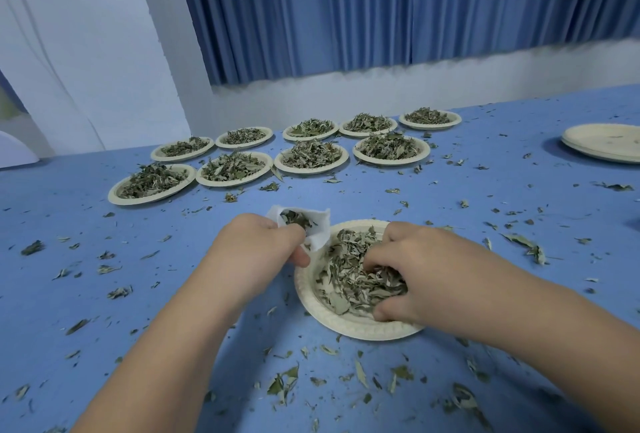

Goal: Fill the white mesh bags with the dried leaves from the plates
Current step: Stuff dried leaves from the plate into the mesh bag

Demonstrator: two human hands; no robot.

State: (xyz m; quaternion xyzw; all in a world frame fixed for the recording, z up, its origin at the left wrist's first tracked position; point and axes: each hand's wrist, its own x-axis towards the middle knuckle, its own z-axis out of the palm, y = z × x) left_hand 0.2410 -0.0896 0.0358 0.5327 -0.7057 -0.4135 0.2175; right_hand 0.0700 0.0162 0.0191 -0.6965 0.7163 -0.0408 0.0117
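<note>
Mid-scoop, frame centre: clawing dried leaves (349, 280) off paper plate (346, 327) with curled right hand (412, 270), pinching part-filled white mesh bag (320, 230) beside it with left hand (256, 245); next, likely, lifting clump into bag.

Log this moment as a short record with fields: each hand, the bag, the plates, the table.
left hand: holds the white mesh bag beside the near plate
bag: mouth open, some leaves inside
right hand: fingers curled into the dried leaves on the near plate
full plates: nine, in two rows at the far side
empty plates: stacked, far right
table: blue, strewn with leaf bits
</note>
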